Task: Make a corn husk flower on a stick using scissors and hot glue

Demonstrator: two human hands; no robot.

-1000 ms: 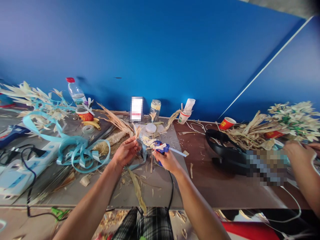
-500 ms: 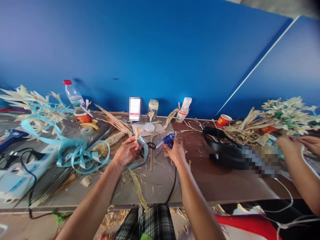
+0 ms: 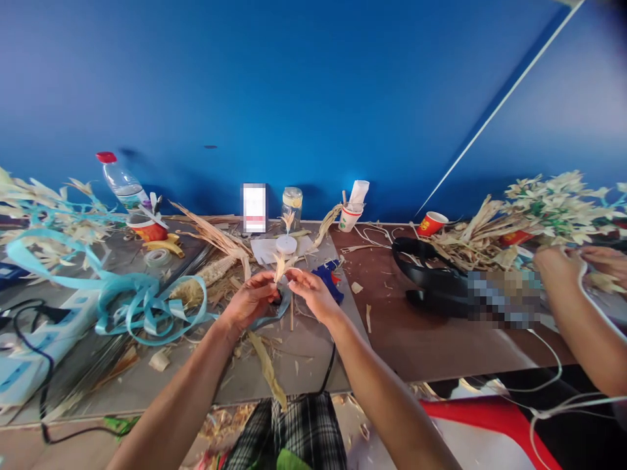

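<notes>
My left hand (image 3: 252, 301) pinches a small pale corn-husk flower (image 3: 279, 266), its petals pointing up above the fingertips. My right hand (image 3: 316, 295) has curled fingers and thumb at the flower's right side; the exact contact is partly hidden. Just beyond that hand a blue glue gun (image 3: 323, 271) lies on the table, its cord running toward the front edge. Light-blue ribbon (image 3: 269, 318) passes under my left hand. Behind the hands another husk flower (image 3: 289, 222) stands in a round white base (image 3: 286, 245).
A tangle of blue ribbon (image 3: 142, 307), a power strip (image 3: 53, 352) and a bottle (image 3: 122, 183) are to the left. Paper cups (image 3: 432, 224), a black headband-like device (image 3: 431, 277) and another person's hands (image 3: 563, 271) are to the right. Husk scraps litter the table (image 3: 392, 346).
My right hand has let go of the glue gun, which now lies on the table, and moved left to the flower in my left hand. The view has shifted slightly.
</notes>
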